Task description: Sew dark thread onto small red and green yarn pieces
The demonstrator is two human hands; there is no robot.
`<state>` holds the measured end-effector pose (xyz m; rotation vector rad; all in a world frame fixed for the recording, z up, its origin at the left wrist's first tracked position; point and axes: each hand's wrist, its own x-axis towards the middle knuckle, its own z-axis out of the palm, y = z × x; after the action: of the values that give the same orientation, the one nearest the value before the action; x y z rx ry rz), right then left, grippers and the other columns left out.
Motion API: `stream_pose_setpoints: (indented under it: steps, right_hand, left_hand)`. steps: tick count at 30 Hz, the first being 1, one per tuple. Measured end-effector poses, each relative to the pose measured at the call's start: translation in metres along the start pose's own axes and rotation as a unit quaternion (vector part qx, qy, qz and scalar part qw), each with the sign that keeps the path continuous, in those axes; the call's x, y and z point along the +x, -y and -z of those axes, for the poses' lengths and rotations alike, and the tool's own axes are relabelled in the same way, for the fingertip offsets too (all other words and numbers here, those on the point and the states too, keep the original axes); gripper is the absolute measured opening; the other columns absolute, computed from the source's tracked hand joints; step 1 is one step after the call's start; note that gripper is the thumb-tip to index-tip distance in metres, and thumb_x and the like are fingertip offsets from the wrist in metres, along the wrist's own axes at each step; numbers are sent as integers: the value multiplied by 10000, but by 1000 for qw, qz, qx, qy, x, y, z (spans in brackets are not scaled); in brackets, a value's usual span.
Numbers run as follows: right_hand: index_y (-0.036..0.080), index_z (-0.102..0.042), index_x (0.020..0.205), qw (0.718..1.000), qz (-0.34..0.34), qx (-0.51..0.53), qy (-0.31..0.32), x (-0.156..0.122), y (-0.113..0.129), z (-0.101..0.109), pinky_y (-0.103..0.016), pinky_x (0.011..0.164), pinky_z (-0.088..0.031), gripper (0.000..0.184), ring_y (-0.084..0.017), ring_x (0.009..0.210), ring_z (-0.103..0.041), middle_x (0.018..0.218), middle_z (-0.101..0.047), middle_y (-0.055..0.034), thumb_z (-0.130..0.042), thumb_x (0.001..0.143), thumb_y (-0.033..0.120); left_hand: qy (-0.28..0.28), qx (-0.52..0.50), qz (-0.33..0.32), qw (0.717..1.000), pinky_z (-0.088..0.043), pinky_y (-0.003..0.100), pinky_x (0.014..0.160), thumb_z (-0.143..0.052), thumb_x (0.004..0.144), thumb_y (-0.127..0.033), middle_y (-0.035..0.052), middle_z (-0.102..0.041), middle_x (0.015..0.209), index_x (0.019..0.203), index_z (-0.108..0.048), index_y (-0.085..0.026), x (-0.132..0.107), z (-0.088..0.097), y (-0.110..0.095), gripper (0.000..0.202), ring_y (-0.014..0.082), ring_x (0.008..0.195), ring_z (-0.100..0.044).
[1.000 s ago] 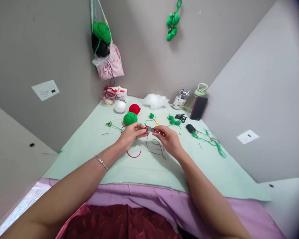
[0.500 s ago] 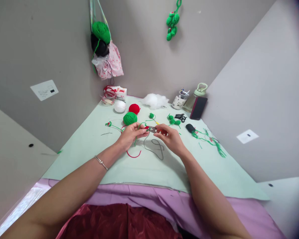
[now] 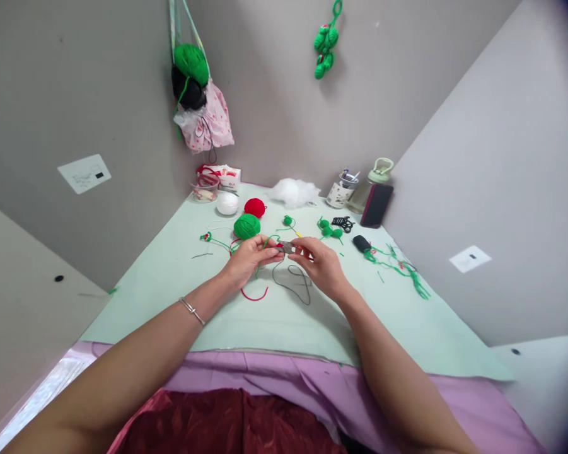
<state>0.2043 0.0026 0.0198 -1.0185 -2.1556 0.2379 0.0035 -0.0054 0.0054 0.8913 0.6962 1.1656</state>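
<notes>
My left hand (image 3: 249, 260) is closed, pinching a small red and green yarn piece (image 3: 279, 245) between thumb and fingers. Thread snips (image 3: 287, 247) with metal blades are gripped in my right hand (image 3: 325, 268), and their tips meet the yarn piece. The fingers largely cover the handle. Below the hands, a dark grey cord (image 3: 290, 288) loops on the table, beside a cut length of red yarn (image 3: 254, 298). A green yarn ball (image 3: 246, 226) sits just beyond my left hand.
On the pale green mat (image 3: 274, 328) lie a red yarn ball (image 3: 255, 207), a white ball (image 3: 227, 203), stuffing (image 3: 294, 192), small green pieces (image 3: 331, 230) and yarn scraps (image 3: 399, 265). A phone (image 3: 377, 205) leans against a bottle (image 3: 359, 197) at the back right.
My right hand has shifted slightly left and its fingers have closed further round the snips, so less of the handle shows. My left hand stays nearly still.
</notes>
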Motion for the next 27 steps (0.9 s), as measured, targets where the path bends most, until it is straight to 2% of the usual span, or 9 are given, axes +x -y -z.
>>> stream_pose_setpoints:
  steps: [6, 11, 15, 18, 20, 22, 24, 27]
  right_hand:
    - [220, -630, 988, 1000, 5, -15, 7, -1, 3, 0, -273, 681, -433, 95, -163, 742, -567, 835, -646, -29, -620, 905, 263]
    - [218, -628, 957, 999, -26, 7, 18, 0, 7, 1, -267, 678, -426, 95, -149, 708, -557, 823, -644, -19, -609, 906, 297]
    - [208, -605, 1029, 996, -76, 36, -12, 3, 0, 11, -268, 678, -440, 205, -147, 687, -545, 803, -629, -15, -633, 875, 340]
    - [209, -626, 1039, 986, -153, -54, -32, 3, -21, 24, -289, 670, -428, 232, -172, 702, -570, 812, -656, -32, -647, 850, 342]
    - [204, -654, 1045, 970, -195, -145, -4, 1, -36, 31, -300, 660, -413, 240, -200, 737, -594, 855, -680, -60, -663, 826, 302]
    - [189, -686, 1022, 957, -206, -203, 27, -2, -46, 36, -310, 673, -412, 215, -227, 807, -617, 946, -696, -96, -657, 817, 248]
    - [187, -714, 943, 960, -193, -193, 57, -3, -47, 39, -309, 688, -420, 145, -222, 826, -628, 980, -705, -97, -624, 837, 228]
    - [212, -728, 827, 973, -147, -100, 147, -2, -30, 39, -285, 670, -420, 149, -179, 751, -628, 876, -718, -43, -593, 867, 260]
  left_hand:
    - [-4, 7, 5, 1000, -526, 338, 929, -732, 758, -125, 18, -683, 815, 847, -580, -128, -1, -2, -1, 176, 124, 766, -695]
    - [-1, 20, 10, 1000, -519, 342, 933, -749, 753, -153, 18, -677, 820, 851, -582, -128, -2, -4, -3, 195, 138, 791, -699]
    - [-12, 13, 5, 1000, -512, 356, 937, -771, 733, -164, 4, -660, 809, 832, -577, -133, -2, -3, -4, 220, 141, 796, -694]
    - [-26, 12, -3, 1000, -513, 358, 921, -780, 725, -172, -2, -652, 806, 822, -568, -140, -1, 0, -4, 235, 140, 794, -690]
    - [-32, 12, -6, 999, -517, 352, 904, -779, 724, -172, -1, -652, 814, 819, -563, -144, 0, 2, -4, 237, 137, 788, -688]
    - [-37, 14, -5, 999, -520, 344, 889, -778, 724, -173, -2, -649, 810, 815, -560, -146, 1, 3, -4, 238, 132, 780, -683]
    - [-40, 15, -3, 999, -521, 338, 883, -776, 723, -175, -7, -642, 795, 812, -559, -148, 1, 3, -4, 236, 129, 779, -676]
    - [-42, 17, -4, 999, -521, 334, 883, -774, 722, -180, -10, -639, 789, 811, -562, -149, 2, 3, -4, 233, 129, 780, -671]
